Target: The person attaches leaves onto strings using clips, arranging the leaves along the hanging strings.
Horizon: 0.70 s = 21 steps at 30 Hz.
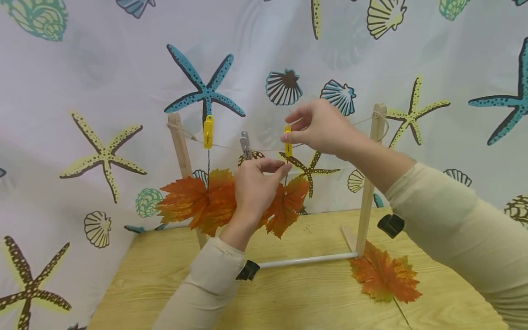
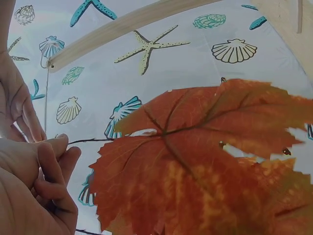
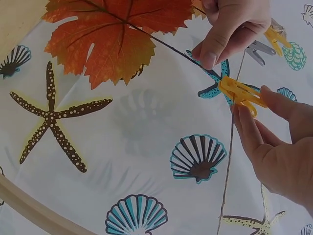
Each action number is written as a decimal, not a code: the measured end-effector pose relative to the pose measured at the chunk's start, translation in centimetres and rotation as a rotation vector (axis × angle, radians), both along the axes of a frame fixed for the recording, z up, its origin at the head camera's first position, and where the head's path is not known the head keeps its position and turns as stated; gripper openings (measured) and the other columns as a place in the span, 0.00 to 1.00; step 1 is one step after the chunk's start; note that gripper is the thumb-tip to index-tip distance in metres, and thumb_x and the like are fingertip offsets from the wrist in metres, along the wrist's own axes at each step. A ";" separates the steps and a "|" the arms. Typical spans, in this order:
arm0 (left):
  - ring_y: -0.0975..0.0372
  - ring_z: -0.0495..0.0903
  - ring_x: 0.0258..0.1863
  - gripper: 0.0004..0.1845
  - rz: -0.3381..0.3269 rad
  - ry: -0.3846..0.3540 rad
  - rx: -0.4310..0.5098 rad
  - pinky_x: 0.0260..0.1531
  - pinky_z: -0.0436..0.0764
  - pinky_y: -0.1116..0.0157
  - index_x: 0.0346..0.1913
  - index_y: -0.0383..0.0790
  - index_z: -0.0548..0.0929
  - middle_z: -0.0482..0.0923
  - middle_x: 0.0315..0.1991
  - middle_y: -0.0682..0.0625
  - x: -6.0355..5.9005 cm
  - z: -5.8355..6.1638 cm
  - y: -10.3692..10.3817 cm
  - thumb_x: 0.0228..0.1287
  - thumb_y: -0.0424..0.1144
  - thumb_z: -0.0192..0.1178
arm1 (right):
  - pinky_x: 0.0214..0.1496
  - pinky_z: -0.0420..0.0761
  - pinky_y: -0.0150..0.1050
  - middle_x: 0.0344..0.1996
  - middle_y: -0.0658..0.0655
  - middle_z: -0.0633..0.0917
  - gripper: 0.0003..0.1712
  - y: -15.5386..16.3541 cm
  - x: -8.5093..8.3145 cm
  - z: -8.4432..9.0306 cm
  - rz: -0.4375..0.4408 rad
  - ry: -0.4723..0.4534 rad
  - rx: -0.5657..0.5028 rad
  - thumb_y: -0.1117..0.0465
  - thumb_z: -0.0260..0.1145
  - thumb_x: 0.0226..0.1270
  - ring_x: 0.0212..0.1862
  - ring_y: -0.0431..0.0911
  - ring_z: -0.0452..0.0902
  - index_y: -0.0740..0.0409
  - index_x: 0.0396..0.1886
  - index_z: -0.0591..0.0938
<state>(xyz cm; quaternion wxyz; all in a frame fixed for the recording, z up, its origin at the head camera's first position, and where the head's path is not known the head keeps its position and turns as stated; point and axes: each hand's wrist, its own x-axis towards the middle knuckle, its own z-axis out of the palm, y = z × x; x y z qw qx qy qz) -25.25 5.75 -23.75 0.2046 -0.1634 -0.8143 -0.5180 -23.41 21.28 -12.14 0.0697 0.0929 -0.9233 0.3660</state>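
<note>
Seashell backdrop (image 1: 123,78); pinched yellow clothespin (image 1: 288,149) in right hand (image 1: 321,128), pinched, part-hidden leaf stem (image 3: 171,48) in left hand (image 1: 255,185)

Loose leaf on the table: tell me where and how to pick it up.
Likely best: pinch the loose leaf by its stem, from the near side. That thin part sticks out nearward; the leaf's far edge lies by the wooden post.

One string (image 1: 268,150) spans two wooden posts (image 1: 180,146). The string carries two yellow clothespins (image 1: 208,133) and at least one grey clothespin (image 1: 245,146). Below the string are at least two hanging leaves (image 1: 185,197), one loose leaf (image 1: 385,275), one white rod (image 1: 307,261) and one left hand (image 1: 256,183). One right hand (image 1: 319,127) is at the string.
</note>
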 end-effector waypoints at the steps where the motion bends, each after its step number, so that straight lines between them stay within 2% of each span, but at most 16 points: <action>1: 0.60 0.84 0.40 0.10 -0.004 -0.004 0.004 0.31 0.79 0.63 0.37 0.45 0.93 0.90 0.33 0.51 0.1 -0.1 -0.1 0.59 0.47 0.73 | 0.55 0.81 0.47 0.51 0.58 0.86 0.26 0.0 0.0 -0.2 0.000 -0.003 -0.009 0.55 0.73 0.64 0.54 0.50 0.81 0.58 0.60 0.81; 9: 0.62 0.84 0.38 0.09 -0.029 0.027 -0.013 0.30 0.78 0.65 0.36 0.44 0.93 0.90 0.32 0.52 0.5 -0.5 -0.2 0.59 0.46 0.73 | 0.58 0.80 0.48 0.49 0.59 0.87 0.25 0.8 -0.3 -1.1 -0.012 0.016 -0.052 0.55 0.75 0.61 0.53 0.50 0.82 0.60 0.57 0.83; 13: 0.62 0.82 0.28 0.08 -0.082 0.010 0.002 0.23 0.77 0.66 0.35 0.44 0.93 0.90 0.31 0.51 0.5 -0.5 -0.5 0.59 0.45 0.73 | 0.61 0.78 0.47 0.49 0.60 0.88 0.27 1.3 -0.1 -1.5 0.005 0.015 -0.131 0.56 0.77 0.59 0.55 0.49 0.83 0.60 0.57 0.83; 16: 0.59 0.80 0.18 0.08 -0.138 -0.029 0.031 0.18 0.76 0.66 0.36 0.43 0.93 0.89 0.30 0.50 0.3 -0.6 -0.6 0.59 0.45 0.73 | 0.63 0.78 0.46 0.50 0.60 0.88 0.26 1.8 -0.1 -2.0 0.026 0.017 -0.215 0.57 0.76 0.60 0.55 0.48 0.83 0.59 0.57 0.83; 18: 0.56 0.79 0.15 0.09 -0.172 -0.057 0.054 0.18 0.78 0.65 0.36 0.43 0.92 0.89 0.31 0.49 0.2 -0.8 -0.6 0.59 0.45 0.73 | 0.64 0.77 0.46 0.51 0.59 0.88 0.24 2.1 0.0 -2.3 0.042 0.021 -0.268 0.58 0.75 0.61 0.55 0.47 0.84 0.59 0.57 0.83; 21: 0.56 0.83 0.22 0.10 -0.204 -0.095 0.069 0.24 0.82 0.65 0.37 0.43 0.92 0.89 0.34 0.49 0.1 -1.1 -0.6 0.59 0.46 0.73 | 0.66 0.75 0.45 0.50 0.56 0.88 0.22 2.6 0.0 -2.9 0.067 0.034 -0.324 0.58 0.74 0.63 0.53 0.45 0.85 0.57 0.56 0.84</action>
